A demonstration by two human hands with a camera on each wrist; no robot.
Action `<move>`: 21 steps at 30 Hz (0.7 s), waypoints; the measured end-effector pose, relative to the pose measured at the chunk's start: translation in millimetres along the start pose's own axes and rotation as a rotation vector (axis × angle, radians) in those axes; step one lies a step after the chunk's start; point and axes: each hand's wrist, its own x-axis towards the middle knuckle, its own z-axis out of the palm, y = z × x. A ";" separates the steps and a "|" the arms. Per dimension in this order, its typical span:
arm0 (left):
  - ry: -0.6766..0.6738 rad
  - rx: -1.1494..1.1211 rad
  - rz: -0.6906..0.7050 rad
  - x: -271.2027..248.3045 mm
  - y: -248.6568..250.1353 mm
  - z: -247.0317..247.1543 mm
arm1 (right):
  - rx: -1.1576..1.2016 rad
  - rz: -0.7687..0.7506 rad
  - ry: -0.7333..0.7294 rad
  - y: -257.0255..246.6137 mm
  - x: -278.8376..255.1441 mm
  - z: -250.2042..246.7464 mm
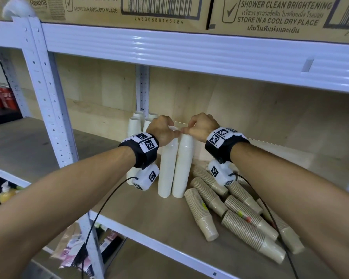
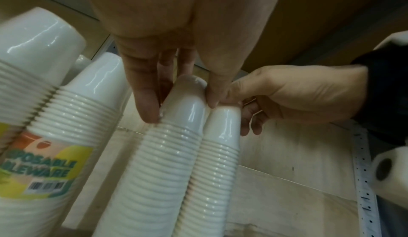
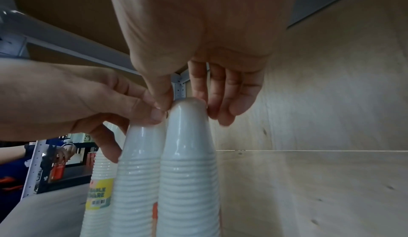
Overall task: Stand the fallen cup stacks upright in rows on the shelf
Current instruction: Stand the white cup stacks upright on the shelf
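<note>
The white cup stacks [image 1: 174, 166] stand upright side by side on the shelf [image 1: 149, 206], and your left hand [image 1: 160, 129] and right hand [image 1: 201, 126] each pinch one top. Press the bases flat and touching before you release them, because such tall stacks can tip easily toward the fallen brown stacks [image 1: 240, 214] beside them.

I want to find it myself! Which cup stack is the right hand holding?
Look at the wooden shelf under the cardboard boxes. In its middle stand two tall white plastic cup stacks, touching. The right hand pinches the top of the right-hand white stack, beside the fallen brown paper cup stacks.
</note>
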 end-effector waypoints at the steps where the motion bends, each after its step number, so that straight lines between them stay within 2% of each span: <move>1: -0.022 0.006 0.009 0.9 0.3 0.0 | -0.003 -0.009 -0.008 -0.2 0.1 0.4; 5: -0.095 -0.050 0.039 2.1 4.2 -1.5 | 0.016 -0.023 -0.019 0.9 0.4 1.0; 12: 0.012 -0.015 -0.010 5.5 3.8 -5.5 | 0.022 -0.018 -0.024 1.5 2.4 2.4; 16: -0.027 0.000 0.048 5.5 5.2 -8.9 | 0.034 -0.019 -0.038 1.2 2.7 2.4; 21: -0.034 -0.003 0.043 4.5 6.6 -10.1 | 0.029 -0.020 -0.052 -0.1 2.1 1.0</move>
